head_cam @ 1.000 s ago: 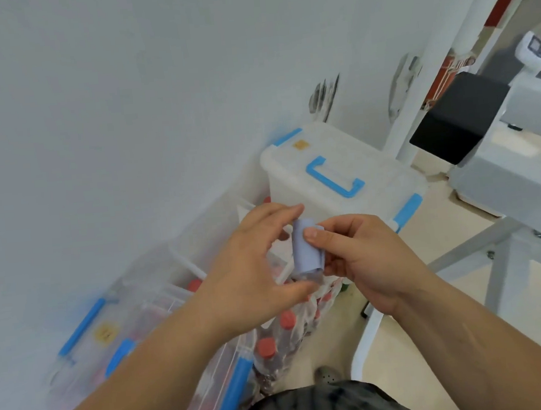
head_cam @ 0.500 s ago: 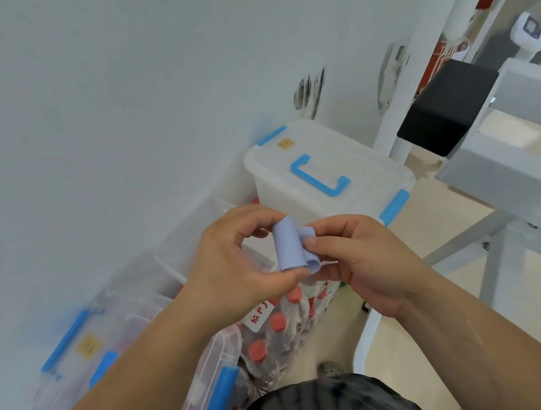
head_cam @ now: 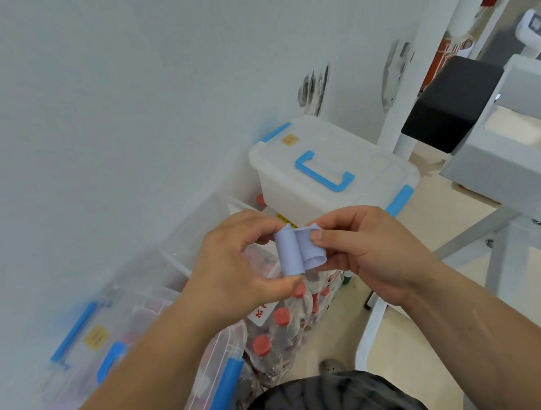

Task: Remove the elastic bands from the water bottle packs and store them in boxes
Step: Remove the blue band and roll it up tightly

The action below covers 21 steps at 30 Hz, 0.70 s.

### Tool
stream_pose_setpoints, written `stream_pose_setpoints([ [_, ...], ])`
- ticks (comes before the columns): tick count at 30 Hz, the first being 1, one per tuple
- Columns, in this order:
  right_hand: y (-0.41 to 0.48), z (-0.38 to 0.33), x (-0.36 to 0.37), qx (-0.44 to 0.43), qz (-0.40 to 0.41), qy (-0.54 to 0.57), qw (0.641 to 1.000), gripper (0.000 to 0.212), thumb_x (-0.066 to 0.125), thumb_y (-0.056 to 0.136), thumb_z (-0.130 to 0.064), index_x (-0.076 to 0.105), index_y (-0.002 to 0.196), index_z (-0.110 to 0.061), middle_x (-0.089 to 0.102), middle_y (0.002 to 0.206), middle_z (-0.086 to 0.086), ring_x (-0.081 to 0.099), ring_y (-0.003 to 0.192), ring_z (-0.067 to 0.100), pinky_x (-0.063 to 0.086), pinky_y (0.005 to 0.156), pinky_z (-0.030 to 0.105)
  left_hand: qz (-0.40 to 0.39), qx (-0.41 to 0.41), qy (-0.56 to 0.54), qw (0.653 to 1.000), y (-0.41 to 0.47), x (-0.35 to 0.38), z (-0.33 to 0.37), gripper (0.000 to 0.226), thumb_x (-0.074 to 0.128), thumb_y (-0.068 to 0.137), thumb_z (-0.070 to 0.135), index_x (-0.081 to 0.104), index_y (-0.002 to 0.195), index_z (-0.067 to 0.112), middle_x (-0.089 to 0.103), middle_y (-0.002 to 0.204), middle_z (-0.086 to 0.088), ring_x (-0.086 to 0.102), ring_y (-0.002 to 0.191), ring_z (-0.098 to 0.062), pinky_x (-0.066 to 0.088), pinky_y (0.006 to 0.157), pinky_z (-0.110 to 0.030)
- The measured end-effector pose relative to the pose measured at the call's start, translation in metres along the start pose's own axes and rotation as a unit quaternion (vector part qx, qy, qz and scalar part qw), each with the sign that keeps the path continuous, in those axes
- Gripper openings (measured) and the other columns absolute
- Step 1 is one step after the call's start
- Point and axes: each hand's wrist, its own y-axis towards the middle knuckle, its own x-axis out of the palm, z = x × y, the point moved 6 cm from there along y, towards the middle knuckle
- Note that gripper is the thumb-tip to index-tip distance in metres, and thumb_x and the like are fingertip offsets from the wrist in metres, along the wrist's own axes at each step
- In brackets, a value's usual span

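Left hand (head_cam: pixel 235 266) and right hand (head_cam: pixel 371 251) both pinch the elastic band (head_cam: pixel 294 251). Its single roll has opened into two folds, so storing it probably comes next.

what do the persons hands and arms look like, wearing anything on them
Nothing is worn on them. The left hand and right hand have no gloves, rings or watch. The left forearm and right forearm are bare, with no sleeves in view. A dark mottled garment shows at the bottom edge.
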Motion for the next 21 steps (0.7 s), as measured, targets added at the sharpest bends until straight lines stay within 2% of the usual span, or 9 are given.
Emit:
stream_pose_setpoints([
  [5, -0.008, -0.013, 0.004, -0.049, 0.004, -0.048, 0.998, 0.01, 0.075, 0.09, -0.007, 0.081, 0.098, -0.008, 0.08, 0.087, 0.015, 0.077, 0.077, 0.024, 0.063, 0.07, 0.03, -0.007, 0.035, 0.01, 0.999, 0.004, 0.005, 0.008, 0.054, 0.095, 0.058, 0.017, 0.074, 0.107, 0.009, 0.067, 0.099, 0.0, 0.065, 0.089, -0.015, 0.058, 0.076, -0.03],
  [8, -0.012, -0.017, 0.006, -0.075, 0.035, -0.06, 0.995, 0.007, 0.075, 0.091, -0.015, 0.082, 0.09, -0.012, 0.079, 0.078, 0.011, 0.073, 0.067, 0.019, 0.059, 0.064, 0.027, 0.001, 0.039, -0.02, 0.999, 0.003, 0.006, 0.011, 0.055, 0.094, 0.06, 0.014, 0.073, 0.11, 0.006, 0.065, 0.106, -0.002, 0.066, 0.093, -0.016, 0.059, 0.079, -0.028],
  [11, -0.014, -0.015, 0.006, -0.088, 0.071, -0.044, 0.993, 0.021, 0.071, 0.095, -0.021, 0.08, 0.078, -0.012, 0.073, 0.066, 0.005, 0.066, 0.058, 0.012, 0.054, 0.058, 0.021, 0.006, 0.019, -0.081, 0.997, 0.0, 0.008, 0.009, 0.06, 0.094, 0.06, 0.008, 0.071, 0.115, 0.005, 0.065, 0.115, -0.004, 0.068, 0.103, -0.019, 0.059, 0.085, -0.03],
  [13, -0.017, -0.014, 0.006, -0.094, 0.083, -0.029, 0.992, 0.024, 0.069, 0.097, -0.021, 0.079, 0.078, -0.01, 0.072, 0.065, 0.003, 0.066, 0.057, 0.011, 0.053, 0.058, 0.02, -0.002, -0.007, -0.114, 0.993, -0.002, 0.011, 0.006, 0.062, 0.094, 0.061, 0.005, 0.07, 0.119, 0.007, 0.069, 0.117, -0.003, 0.07, 0.104, -0.021, 0.06, 0.087, -0.034],
  [16, -0.021, -0.016, 0.008, -0.101, 0.072, -0.028, 0.992, 0.018, 0.069, 0.096, -0.02, 0.081, 0.087, -0.012, 0.076, 0.075, 0.009, 0.068, 0.067, 0.015, 0.057, 0.064, 0.024, -0.02, -0.073, -0.171, 0.982, -0.004, 0.013, -0.001, 0.063, 0.092, 0.063, 0.005, 0.07, 0.121, 0.016, 0.075, 0.109, 0.007, 0.075, 0.096, -0.013, 0.062, 0.084, -0.033],
  [19, -0.025, -0.015, 0.008, -0.1, 0.051, -0.036, 0.993, 0.016, 0.067, 0.097, -0.017, 0.082, 0.097, -0.013, 0.078, 0.087, 0.013, 0.07, 0.078, 0.022, 0.063, 0.078, 0.037, -0.033, -0.093, -0.176, 0.98, -0.005, 0.013, -0.006, 0.063, 0.092, 0.064, 0.01, 0.07, 0.122, 0.021, 0.076, 0.105, 0.012, 0.075, 0.093, -0.01, 0.061, 0.086, -0.032],
  [21, -0.027, -0.014, 0.01, -0.099, 0.034, -0.018, 0.994, 0.013, 0.069, 0.094, -0.01, 0.08, 0.099, -0.009, 0.078, 0.092, 0.018, 0.073, 0.083, 0.029, 0.064, 0.08, 0.042, -0.043, -0.091, -0.191, 0.976, -0.005, 0.013, -0.004, 0.064, 0.092, 0.065, 0.01, 0.07, 0.124, 0.024, 0.076, 0.108, 0.011, 0.075, 0.095, -0.012, 0.061, 0.086, -0.035],
])
